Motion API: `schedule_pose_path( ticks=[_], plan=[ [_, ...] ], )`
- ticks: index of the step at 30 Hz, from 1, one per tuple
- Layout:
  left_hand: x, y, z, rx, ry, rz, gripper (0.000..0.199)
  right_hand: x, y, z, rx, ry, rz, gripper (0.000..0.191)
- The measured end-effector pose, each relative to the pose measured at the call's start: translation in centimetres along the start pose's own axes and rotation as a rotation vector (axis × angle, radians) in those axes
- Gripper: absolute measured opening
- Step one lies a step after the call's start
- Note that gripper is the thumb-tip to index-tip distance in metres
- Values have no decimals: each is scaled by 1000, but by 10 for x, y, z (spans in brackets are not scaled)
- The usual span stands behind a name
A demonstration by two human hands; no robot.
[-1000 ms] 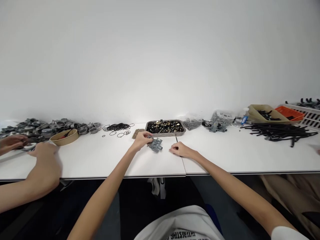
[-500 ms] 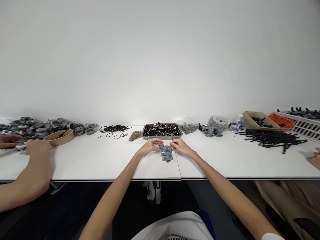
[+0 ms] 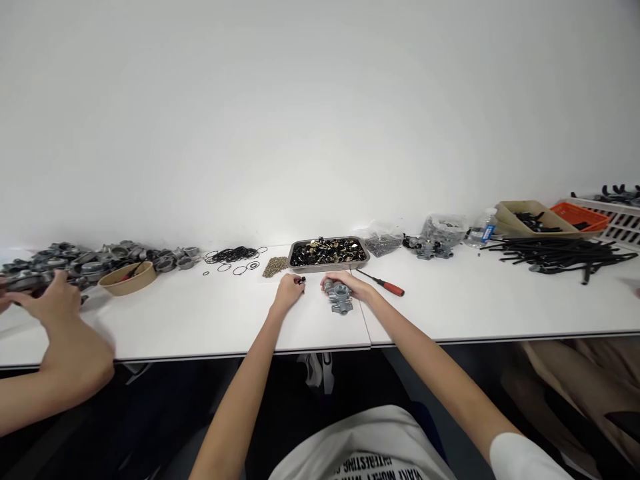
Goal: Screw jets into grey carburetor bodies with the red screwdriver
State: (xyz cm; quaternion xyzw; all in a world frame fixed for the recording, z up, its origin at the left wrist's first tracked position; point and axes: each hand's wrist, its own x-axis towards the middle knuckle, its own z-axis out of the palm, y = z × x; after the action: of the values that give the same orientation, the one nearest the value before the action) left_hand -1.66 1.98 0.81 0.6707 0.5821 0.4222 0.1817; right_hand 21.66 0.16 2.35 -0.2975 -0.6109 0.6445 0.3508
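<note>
My right hand is closed around the far side of a grey metal carburetor body that rests on the white table, its round opening facing up. My left hand, to the left of it, pinches a small black part between thumb and fingertips. Just beyond both hands stands a metal tray heaped with small black and brass-coloured parts. A screwdriver with a red and black handle lies right of my right hand, its tip towards the tray.
Brass pieces and black rubber rings lie left of the tray. Rightward are more carburetor bodies, a bottle and black hoses. A co-worker's hands are at the left, near a tan bowl.
My left hand has moved left off the carburetor body and now holds a small black part. My right hand has closed on the body. The screwdriver now shows on the table.
</note>
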Motion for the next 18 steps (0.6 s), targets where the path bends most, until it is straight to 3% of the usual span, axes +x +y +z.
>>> schedule_pose_path(
  ticks=[4,9,15,18],
  plan=[
    [0,-4,1,-32,10,-3,2,-4,-1,3,58,23,-20,24],
    [-3,1,0,-132,32,2,14,-3,-1,8,48,190,-145,25],
    [-11,15,2,-444,-103,-52,34,-3,-4,15,-161,449,-420,35],
    [-16,23,-2,-596,-184,-58,37,-5,-4,22,-291,506,-518,34]
  ],
)
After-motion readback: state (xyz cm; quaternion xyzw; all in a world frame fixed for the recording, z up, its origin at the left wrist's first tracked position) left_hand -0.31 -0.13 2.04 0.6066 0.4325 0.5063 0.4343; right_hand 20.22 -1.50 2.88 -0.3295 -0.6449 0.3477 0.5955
